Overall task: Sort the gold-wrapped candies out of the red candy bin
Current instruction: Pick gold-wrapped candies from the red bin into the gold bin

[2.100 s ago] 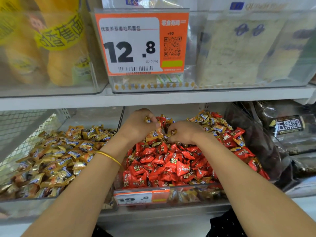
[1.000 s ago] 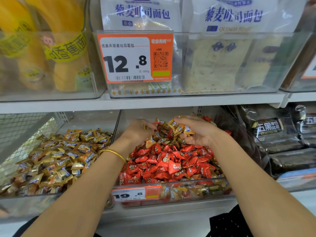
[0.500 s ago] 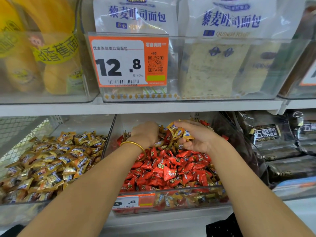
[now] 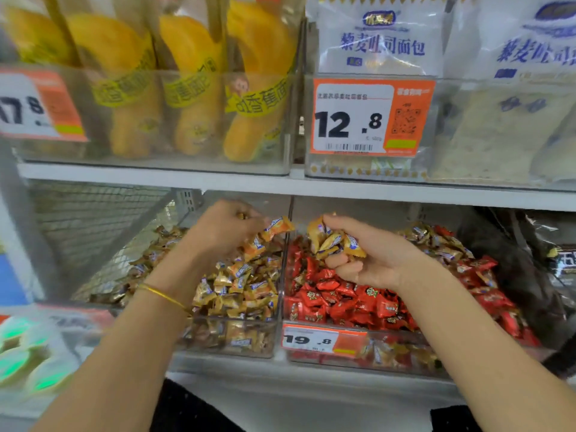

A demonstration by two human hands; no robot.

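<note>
The clear red candy bin (image 4: 402, 357) is heaped with red-wrapped candies (image 4: 349, 299), and gold ones are mixed in at the back right (image 4: 436, 241). Left of it stands a clear bin of gold-wrapped candies (image 4: 240, 288). My left hand (image 4: 223, 229) hovers over the gold bin with its fingers curled round gold candies (image 4: 271, 233), some of them spilling below it. My right hand (image 4: 364, 254) is raised above the red bin and grips a bunch of gold candies (image 4: 332, 240).
A white shelf (image 4: 311, 187) runs just above both hands. On it stand clear bins of yellow banana-shaped packs (image 4: 187, 88) and bagged bread (image 4: 380, 45), with an orange 12.8 price tag (image 4: 369, 118). Dark packets (image 4: 558, 260) lie right of the red bin. Wire mesh (image 4: 93, 222) is at left.
My left hand has moved left from the red bin to above the gold bin with gold candies. My right hand still holds its bunch. The view has shifted left.
</note>
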